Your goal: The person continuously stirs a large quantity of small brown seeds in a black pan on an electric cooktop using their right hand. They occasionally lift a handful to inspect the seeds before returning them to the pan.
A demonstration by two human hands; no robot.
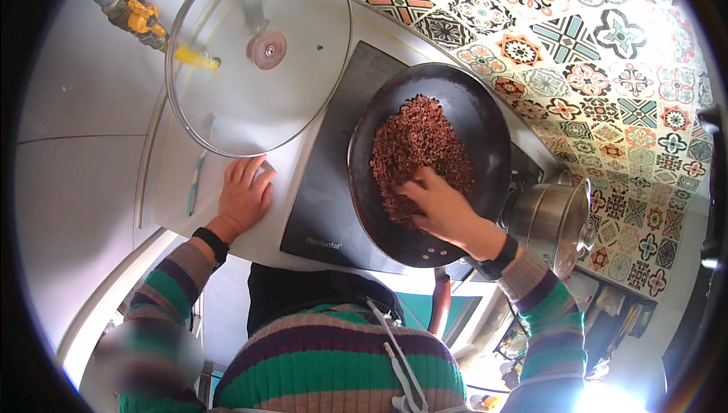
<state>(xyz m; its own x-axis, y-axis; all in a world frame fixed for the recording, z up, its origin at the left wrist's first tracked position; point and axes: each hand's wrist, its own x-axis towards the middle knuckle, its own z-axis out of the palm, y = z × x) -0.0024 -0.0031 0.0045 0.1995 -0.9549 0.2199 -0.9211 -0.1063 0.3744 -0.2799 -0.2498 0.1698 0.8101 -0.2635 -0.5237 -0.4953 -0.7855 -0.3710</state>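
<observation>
My right hand point(446, 211) is over a dark wok point(483, 123), its fingers bent at a heap of reddish-brown grains point(421, 134). Its fingertips touch or hover just over the heap; whether they pinch any grains I cannot tell. The wok sits tilted on a black cooktop point(324, 197), its reddish-brown handle point(439, 302) pointing towards my body. Resting on the white counter left of the cooktop is my left hand point(247, 191), fingers spread, with nothing in it. Its fingertips are at the near rim of a large glass lid point(296, 100) with a round pinkish knob.
A toothbrush point(196, 180) lies left of my left hand, partly under the glass lid. Right of the wok stands a lidded steel pot point(540, 219). A pipe with a yellow valve point(145, 16) is at the upper left. Patterned tiles point(586, 80) cover the wall behind.
</observation>
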